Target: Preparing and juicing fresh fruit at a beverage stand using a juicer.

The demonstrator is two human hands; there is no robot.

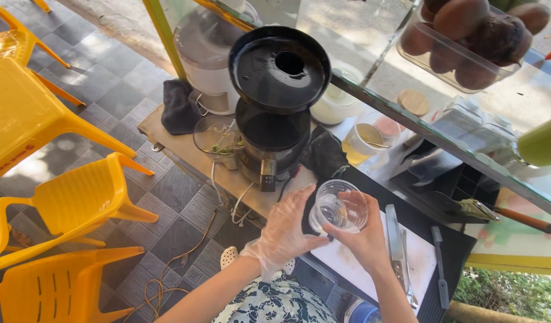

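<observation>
Both hands cradle 1 clear plastic cup (341, 209) at 6 o'clock of the black juicer (275, 107): gloved left hand (284, 230) cupping its side, bare right hand (362, 239) gripping from below, above the white cutting board (359, 263).

A clear plastic cup (341, 209) is held between both hands: the left hand (285, 230) (in a thin transparent glove) is pressed to its left side, the bare right hand (365, 239) cupped beneath. Just beyond stands a black-lidded electric juicer (275, 113). A white cutting board (371, 263) with a knife (396, 248) lies nearby; yellow plastic chairs (54, 197) are seen at left.
</observation>
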